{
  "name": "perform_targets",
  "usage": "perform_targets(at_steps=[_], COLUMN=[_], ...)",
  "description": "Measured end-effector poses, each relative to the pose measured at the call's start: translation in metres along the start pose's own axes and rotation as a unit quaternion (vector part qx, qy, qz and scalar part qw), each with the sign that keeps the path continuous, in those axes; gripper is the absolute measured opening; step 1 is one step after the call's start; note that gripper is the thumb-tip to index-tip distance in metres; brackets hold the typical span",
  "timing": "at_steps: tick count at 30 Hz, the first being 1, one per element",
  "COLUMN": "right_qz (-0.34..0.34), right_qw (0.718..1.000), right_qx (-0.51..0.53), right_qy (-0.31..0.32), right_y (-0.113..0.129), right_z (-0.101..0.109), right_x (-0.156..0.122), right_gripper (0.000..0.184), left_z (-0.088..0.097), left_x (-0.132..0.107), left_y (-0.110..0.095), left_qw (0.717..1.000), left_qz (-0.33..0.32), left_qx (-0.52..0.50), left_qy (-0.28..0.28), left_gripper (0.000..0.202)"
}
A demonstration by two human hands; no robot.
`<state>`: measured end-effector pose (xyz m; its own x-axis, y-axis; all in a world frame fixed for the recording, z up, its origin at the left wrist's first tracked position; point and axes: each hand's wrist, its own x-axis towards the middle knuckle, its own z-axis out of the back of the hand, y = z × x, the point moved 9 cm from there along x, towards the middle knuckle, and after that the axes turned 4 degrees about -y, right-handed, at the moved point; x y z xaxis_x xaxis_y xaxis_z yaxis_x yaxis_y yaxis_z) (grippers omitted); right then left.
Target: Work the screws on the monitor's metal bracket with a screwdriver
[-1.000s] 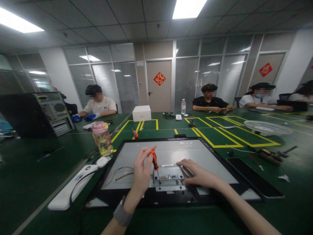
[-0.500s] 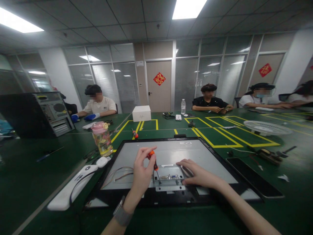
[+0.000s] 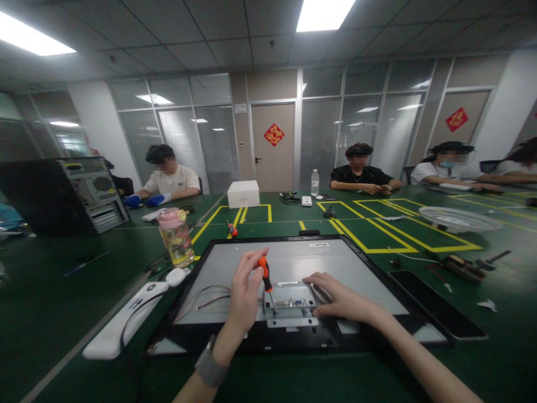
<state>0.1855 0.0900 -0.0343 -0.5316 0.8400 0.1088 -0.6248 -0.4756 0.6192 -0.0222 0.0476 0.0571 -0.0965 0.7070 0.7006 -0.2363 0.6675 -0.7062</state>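
A monitor [image 3: 293,260] lies face down on the green table, its grey metal back up inside a black frame. My left hand [image 3: 245,294] is closed round a small orange-and-black screwdriver [image 3: 265,277], held upright with its tip on the metal bracket [image 3: 290,309] near the monitor's near edge. My right hand [image 3: 342,299] lies flat, fingers stretched out, on the right side of that bracket. Thin coloured wires [image 3: 205,296] run across the panel left of my left hand.
A pink-lidded bottle [image 3: 175,236] and a white plastic cover [image 3: 121,324] lie to the left, a computer case [image 3: 62,193] farther left. A dark phone-like slab [image 3: 436,305] and small tools [image 3: 461,266] lie right. Other people sit along the far side, beside a white box [image 3: 243,194].
My left fingers shifted slightly round the screwdriver handle, which stays upright on the bracket. My right hand has not moved.
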Motion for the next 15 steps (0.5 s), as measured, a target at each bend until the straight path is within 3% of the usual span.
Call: perform_targets(at_steps=[15], right_qz=[-0.010], right_qw=[1.000], right_qx=[0.002], right_qy=[0.002], right_y=[0.0005], right_z=[0.0002], right_x=[-0.0007], right_gripper=[0.069], left_z=[0.0016], left_x=[-0.0004], left_y=[-0.0033], left_qw=[0.998], left_qz=[-0.032], left_qx=[0.040], left_qy=[-0.020], left_gripper=[0.021])
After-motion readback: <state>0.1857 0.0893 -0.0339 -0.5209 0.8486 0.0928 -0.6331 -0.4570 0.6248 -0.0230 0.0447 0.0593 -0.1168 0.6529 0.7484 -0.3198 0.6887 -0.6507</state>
